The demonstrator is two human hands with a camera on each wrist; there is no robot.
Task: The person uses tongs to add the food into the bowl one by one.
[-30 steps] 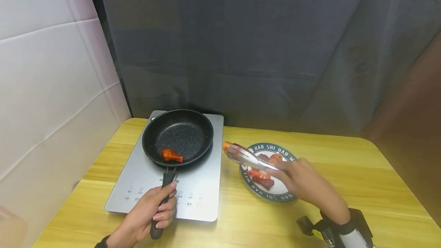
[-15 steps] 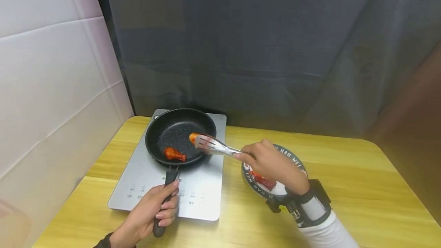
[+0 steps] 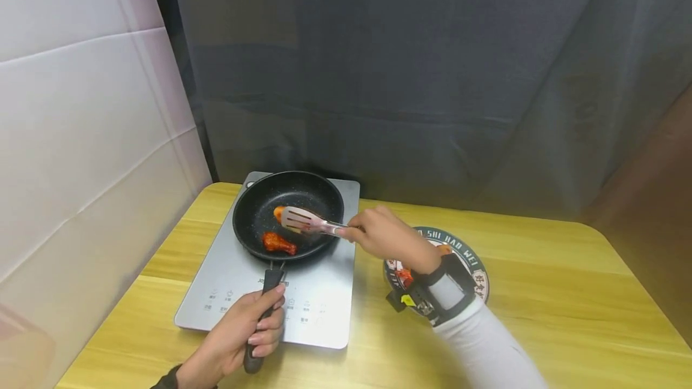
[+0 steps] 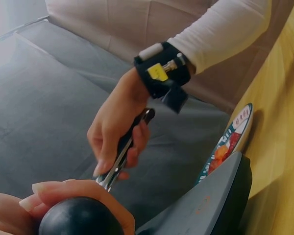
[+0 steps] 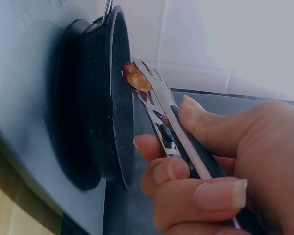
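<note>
My left hand grips the black handle of a frying pan, which sits on a silver induction cooker. Inside the pan, near the handle side, lies a reddish-brown chicken drumstick. My right hand holds metal tongs with slotted ends over the pan. Between the tong ends is an orange-brown piece of food, mostly covered by them in the head view; its exact kind is hidden. In the right wrist view the piece is at the level of the pan's rim.
The induction cooker stands on a yellow wooden table. To its right is a plate with a dark lettered rim and several pieces of food, partly hidden under my right wrist. A grey curtain hangs behind, a white panel at left.
My right hand has moved left from above the plate to the pan, carrying the tongs and the food piece. My left hand keeps its grip on the pan handle.
</note>
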